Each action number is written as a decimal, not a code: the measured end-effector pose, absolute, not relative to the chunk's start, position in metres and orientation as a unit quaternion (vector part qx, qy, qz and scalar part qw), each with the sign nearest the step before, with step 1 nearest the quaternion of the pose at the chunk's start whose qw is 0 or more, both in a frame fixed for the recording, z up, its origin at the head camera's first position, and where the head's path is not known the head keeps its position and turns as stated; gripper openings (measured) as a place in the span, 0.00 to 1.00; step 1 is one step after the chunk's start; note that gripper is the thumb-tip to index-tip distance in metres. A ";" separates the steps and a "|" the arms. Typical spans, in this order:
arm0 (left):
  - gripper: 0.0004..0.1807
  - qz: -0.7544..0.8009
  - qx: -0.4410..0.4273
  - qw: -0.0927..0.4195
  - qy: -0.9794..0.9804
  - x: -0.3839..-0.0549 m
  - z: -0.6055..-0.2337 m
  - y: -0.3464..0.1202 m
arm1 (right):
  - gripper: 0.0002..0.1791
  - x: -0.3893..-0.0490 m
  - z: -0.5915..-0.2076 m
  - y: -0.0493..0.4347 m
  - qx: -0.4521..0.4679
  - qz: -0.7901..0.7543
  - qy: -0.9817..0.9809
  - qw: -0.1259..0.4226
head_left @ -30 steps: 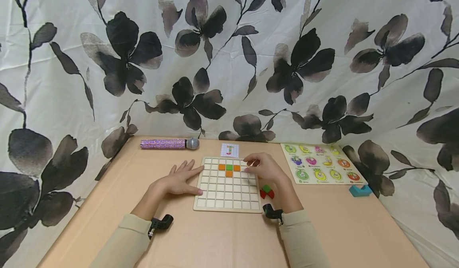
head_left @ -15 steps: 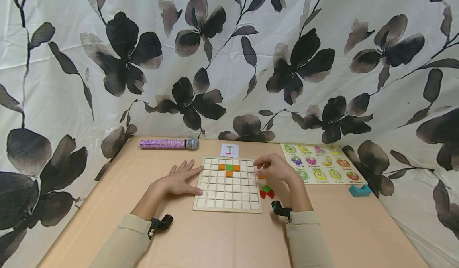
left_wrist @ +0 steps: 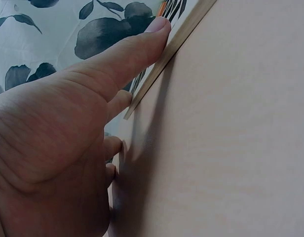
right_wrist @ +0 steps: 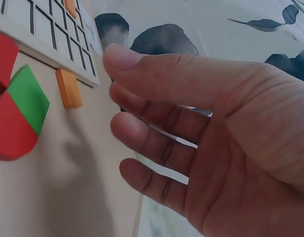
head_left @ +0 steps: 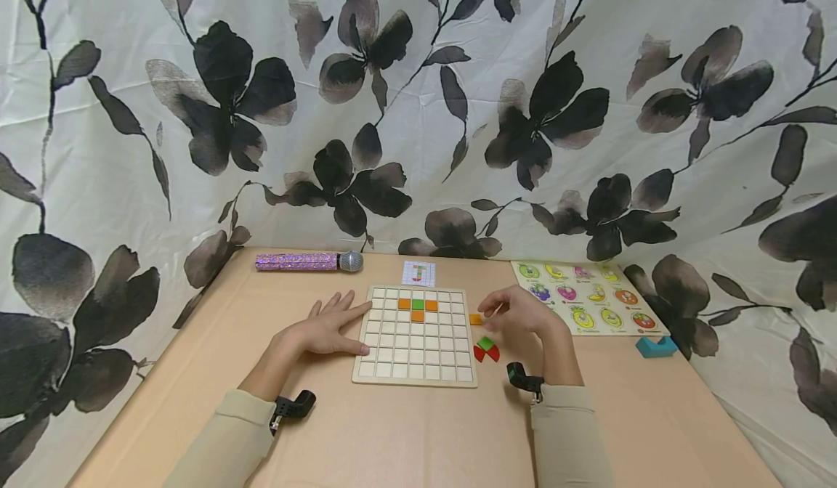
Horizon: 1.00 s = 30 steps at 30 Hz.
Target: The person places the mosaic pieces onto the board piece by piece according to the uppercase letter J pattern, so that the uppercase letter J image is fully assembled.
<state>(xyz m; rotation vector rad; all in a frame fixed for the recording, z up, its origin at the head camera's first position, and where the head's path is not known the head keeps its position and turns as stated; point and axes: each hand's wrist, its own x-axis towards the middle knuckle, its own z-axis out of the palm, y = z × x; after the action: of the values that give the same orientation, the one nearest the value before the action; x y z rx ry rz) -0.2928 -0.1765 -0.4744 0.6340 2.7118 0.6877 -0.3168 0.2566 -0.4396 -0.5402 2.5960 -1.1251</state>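
Observation:
A white gridded board (head_left: 412, 357) lies on the table, with orange tiles (head_left: 417, 316) and a green tile (head_left: 418, 304) in its upper rows. My left hand (head_left: 325, 328) rests at its left side, fingers spread, with the thumb and a fingertip on the edge, as the left wrist view also shows. Just off the right edge sits an orange block (right_wrist: 69, 89). Nearer me are a green square block (right_wrist: 29, 98) and two red rounded pieces (right_wrist: 15, 123). Beside them my right hand (head_left: 523, 312) hovers with nothing in it, its fingers loosely bent and apart from the blocks.
Behind the board lies a small pattern card (head_left: 418, 274). A glittery purple microphone (head_left: 307, 261) is at the back left. On the right are a fruit picture sheet (head_left: 556, 321) and a blue angular block (head_left: 657, 347). A floral cloth (head_left: 445, 147) hangs behind the table.
My right hand has moved right, off the board's upper right part, and the orange block beside the edge has come into sight. The left hand has stayed still.

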 end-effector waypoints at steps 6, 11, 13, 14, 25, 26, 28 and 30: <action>0.55 0.241 0.215 0.139 0.936 -0.294 -0.475 -0.177 | 0.17 -0.318 -0.444 0.262 -0.199 -0.396 0.880 0.169; 0.56 0.241 0.215 0.140 0.936 -0.294 -0.476 -0.177 | 0.16 -0.320 -0.451 0.265 -0.203 -0.403 0.868 0.206; 0.55 0.241 0.216 0.140 0.936 -0.294 -0.476 -0.177 | 0.15 -0.319 -0.453 0.265 -0.197 -0.408 0.864 0.218; 0.55 0.240 0.216 0.140 0.936 -0.294 -0.476 -0.177 | 0.14 -0.319 -0.453 0.266 -0.193 -0.410 0.863 0.223; 0.55 0.238 0.219 0.138 0.936 -0.294 -0.476 -0.177 | 0.10 -0.319 -0.457 0.263 -0.177 -0.401 0.867 0.237; 0.55 0.238 0.219 0.138 0.936 -0.293 -0.476 -0.177 | 0.10 -0.319 -0.458 0.263 -0.179 -0.398 0.869 0.235; 0.54 0.239 0.219 0.138 0.936 -0.293 -0.476 -0.177 | 0.10 -0.319 -0.458 0.262 -0.183 -0.393 0.870 0.233; 0.54 0.239 0.220 0.137 0.936 -0.293 -0.476 -0.177 | 0.10 -0.320 -0.459 0.261 -0.184 -0.391 0.871 0.232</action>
<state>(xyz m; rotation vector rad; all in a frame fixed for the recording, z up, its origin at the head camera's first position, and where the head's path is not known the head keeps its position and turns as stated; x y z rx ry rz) -0.2932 -0.1774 -0.4757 0.6355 2.7082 0.6903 -0.3196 0.2605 -0.4586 -0.5065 2.3943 -1.0737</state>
